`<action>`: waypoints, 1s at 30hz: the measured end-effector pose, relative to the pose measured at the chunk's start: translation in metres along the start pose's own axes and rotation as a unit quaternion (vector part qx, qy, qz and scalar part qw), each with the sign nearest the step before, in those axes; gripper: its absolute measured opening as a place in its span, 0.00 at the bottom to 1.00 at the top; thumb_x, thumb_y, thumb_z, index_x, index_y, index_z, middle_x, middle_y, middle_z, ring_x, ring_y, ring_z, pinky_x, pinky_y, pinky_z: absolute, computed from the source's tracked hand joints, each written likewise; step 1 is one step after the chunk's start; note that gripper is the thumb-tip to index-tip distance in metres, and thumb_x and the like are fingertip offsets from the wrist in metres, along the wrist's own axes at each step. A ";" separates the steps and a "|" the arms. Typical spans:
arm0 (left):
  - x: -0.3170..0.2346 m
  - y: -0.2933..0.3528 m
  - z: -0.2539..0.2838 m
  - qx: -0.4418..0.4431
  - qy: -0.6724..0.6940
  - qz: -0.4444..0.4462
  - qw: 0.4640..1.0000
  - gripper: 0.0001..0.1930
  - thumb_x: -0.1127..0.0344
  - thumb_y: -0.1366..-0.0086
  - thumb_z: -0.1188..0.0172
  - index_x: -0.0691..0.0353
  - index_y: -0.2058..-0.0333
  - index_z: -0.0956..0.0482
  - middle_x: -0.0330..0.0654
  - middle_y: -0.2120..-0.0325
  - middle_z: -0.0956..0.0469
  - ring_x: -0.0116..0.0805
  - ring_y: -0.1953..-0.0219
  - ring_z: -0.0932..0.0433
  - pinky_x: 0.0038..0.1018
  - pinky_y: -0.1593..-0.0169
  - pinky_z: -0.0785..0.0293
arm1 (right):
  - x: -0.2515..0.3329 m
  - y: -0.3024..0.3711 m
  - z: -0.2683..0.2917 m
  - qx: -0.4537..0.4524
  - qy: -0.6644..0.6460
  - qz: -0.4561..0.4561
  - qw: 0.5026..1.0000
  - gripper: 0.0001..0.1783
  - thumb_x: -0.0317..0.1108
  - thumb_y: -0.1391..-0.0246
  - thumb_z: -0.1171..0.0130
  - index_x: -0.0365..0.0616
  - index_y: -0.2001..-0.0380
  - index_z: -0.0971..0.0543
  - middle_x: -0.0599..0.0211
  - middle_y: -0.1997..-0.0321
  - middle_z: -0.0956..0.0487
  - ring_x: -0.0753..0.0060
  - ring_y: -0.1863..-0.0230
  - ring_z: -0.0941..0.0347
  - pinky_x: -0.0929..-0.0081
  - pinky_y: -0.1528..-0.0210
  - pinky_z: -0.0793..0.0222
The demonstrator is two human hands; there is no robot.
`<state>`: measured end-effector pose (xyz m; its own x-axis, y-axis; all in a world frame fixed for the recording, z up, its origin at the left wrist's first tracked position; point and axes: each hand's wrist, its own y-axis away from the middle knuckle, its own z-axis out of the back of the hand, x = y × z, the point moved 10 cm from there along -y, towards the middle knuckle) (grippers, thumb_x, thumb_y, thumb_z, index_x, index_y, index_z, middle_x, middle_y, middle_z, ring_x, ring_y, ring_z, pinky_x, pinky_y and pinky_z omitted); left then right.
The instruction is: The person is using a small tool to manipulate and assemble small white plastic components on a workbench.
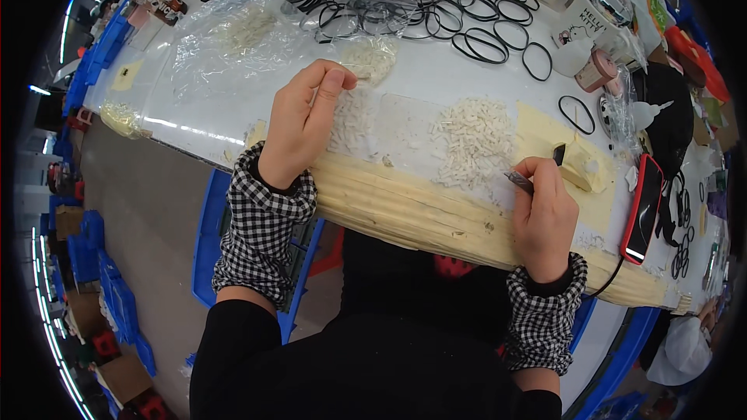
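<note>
My left hand (305, 120) is raised over the table, thumb and forefinger pinched; whatever they hold is too small to name. Below and beside it lies a loose spread of small white pieces (352, 123). A larger heap of short white tube-like pieces (476, 140) sits between my hands, to the right. My right hand (546, 218) rests at the padded table edge (405, 202), its fingers closed on a small grey metal tool (520, 180) whose tip points toward that heap. Most of the tool is hidden in the fingers.
Black rubber bands (478, 45) lie in a big pile at the back. Clear plastic bags (233, 31) hold more white pieces. At right are a yellow taped block (580, 167), a red-edged phone (643, 210) and a white cup (583, 23). Blue crates (117, 303) stand on the floor.
</note>
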<state>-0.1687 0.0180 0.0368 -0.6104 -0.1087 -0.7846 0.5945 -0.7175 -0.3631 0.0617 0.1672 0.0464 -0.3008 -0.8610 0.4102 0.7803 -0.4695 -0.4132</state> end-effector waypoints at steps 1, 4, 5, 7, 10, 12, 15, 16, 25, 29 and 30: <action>-0.007 0.003 0.000 0.013 -0.037 -0.038 0.999 0.12 0.67 0.30 0.55 0.68 0.62 0.25 0.47 0.63 0.22 0.41 0.51 0.28 0.30 0.48 0.35 | 0.001 0.000 0.000 0.001 0.000 0.002 1.000 0.10 0.19 0.58 0.44 0.41 0.69 0.29 0.62 0.70 0.28 0.56 0.72 0.28 0.67 0.73 0.33; -0.025 0.011 -0.001 0.018 -0.101 -0.104 0.989 0.13 0.67 0.30 0.57 0.68 0.60 0.25 0.48 0.59 0.23 0.46 0.42 0.33 0.34 0.41 0.39 | 0.002 -0.001 0.000 -0.003 -0.002 0.001 1.000 0.11 0.18 0.57 0.45 0.41 0.68 0.29 0.61 0.71 0.27 0.56 0.72 0.27 0.68 0.73 0.33; -0.030 0.014 -0.002 0.014 -0.114 -0.118 0.986 0.12 0.68 0.30 0.56 0.68 0.60 0.24 0.49 0.57 0.23 0.48 0.40 0.35 0.36 0.40 0.40 | 0.000 -0.001 0.001 -0.007 -0.016 -0.009 1.000 0.10 0.18 0.56 0.44 0.40 0.68 0.29 0.61 0.71 0.26 0.57 0.72 0.27 0.69 0.73 0.32; -0.038 0.019 0.007 -0.035 -0.161 -0.120 0.979 0.09 0.70 0.33 0.52 0.68 0.62 0.24 0.49 0.57 0.24 0.48 0.42 0.33 0.35 0.42 0.39 | -0.004 0.000 0.002 -0.015 -0.044 -0.028 0.999 0.09 0.18 0.55 0.44 0.40 0.69 0.28 0.60 0.72 0.25 0.58 0.72 0.27 0.71 0.72 0.32; -0.048 0.029 0.008 -0.092 -0.142 -0.112 0.979 0.04 0.72 0.39 0.44 0.66 0.67 0.23 0.49 0.60 0.24 0.47 0.49 0.29 0.35 0.47 0.34 | 0.004 -0.003 0.010 -0.028 -0.083 0.000 0.996 0.08 0.17 0.55 0.44 0.38 0.70 0.26 0.59 0.73 0.24 0.58 0.73 0.26 0.74 0.71 0.31; -0.054 0.034 -0.009 -0.104 -0.081 -0.092 0.987 0.04 0.76 0.44 0.40 0.65 0.69 0.23 0.47 0.64 0.23 0.42 0.57 0.26 0.32 0.54 0.30 | 0.006 -0.003 0.011 -0.033 -0.131 0.011 0.991 0.08 0.15 0.56 0.44 0.37 0.70 0.25 0.59 0.72 0.23 0.61 0.73 0.25 0.75 0.71 0.31; -0.074 0.041 -0.048 0.015 0.073 -0.040 0.996 0.05 0.78 0.41 0.43 0.68 0.64 0.23 0.47 0.64 0.23 0.34 0.62 0.24 0.25 0.57 0.29 | 0.017 -0.003 0.013 0.011 -0.201 -0.020 0.979 0.10 0.14 0.57 0.44 0.37 0.69 0.23 0.59 0.71 0.22 0.65 0.72 0.24 0.77 0.71 0.30; -0.075 0.044 -0.063 0.042 0.146 -0.019 0.988 0.07 0.78 0.39 0.43 0.68 0.61 0.22 0.45 0.64 0.23 0.30 0.60 0.24 0.21 0.59 0.27 | 0.020 -0.003 0.012 0.033 -0.219 -0.039 0.974 0.11 0.14 0.57 0.43 0.37 0.69 0.22 0.59 0.71 0.22 0.67 0.72 0.24 0.77 0.71 0.30; -0.071 0.043 -0.140 0.219 0.492 0.220 0.814 0.07 0.74 0.37 0.43 0.71 0.62 0.22 0.45 0.68 0.19 0.28 0.65 0.20 0.20 0.59 0.23 | 0.015 -0.008 0.029 0.043 -0.235 -0.081 0.968 0.09 0.17 0.59 0.37 0.40 0.72 0.20 0.67 0.74 0.22 0.77 0.78 0.31 0.83 0.78 0.40; -0.070 0.052 -0.158 0.271 0.546 0.265 0.747 0.07 0.72 0.37 0.43 0.71 0.63 0.23 0.45 0.68 0.20 0.28 0.67 0.20 0.19 0.62 0.22 | 0.016 -0.009 0.036 0.022 -0.249 -0.019 0.968 0.10 0.19 0.63 0.33 0.43 0.73 0.18 0.72 0.76 0.25 0.83 0.78 0.35 0.85 0.78 0.43; -0.070 0.056 -0.165 0.287 0.576 0.303 0.703 0.07 0.72 0.37 0.42 0.70 0.63 0.23 0.44 0.68 0.20 0.28 0.67 0.20 0.19 0.62 0.22 | 0.015 -0.007 0.036 0.020 -0.257 -0.023 0.966 0.10 0.19 0.63 0.32 0.44 0.73 0.18 0.73 0.76 0.26 0.84 0.78 0.36 0.85 0.78 0.43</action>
<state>-0.0064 0.0985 -0.0119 0.6899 -0.1220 -0.7136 0.0513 -0.9750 0.2163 0.0716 0.1650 0.0847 -0.0316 -0.6235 0.7812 0.7963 -0.4880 -0.3573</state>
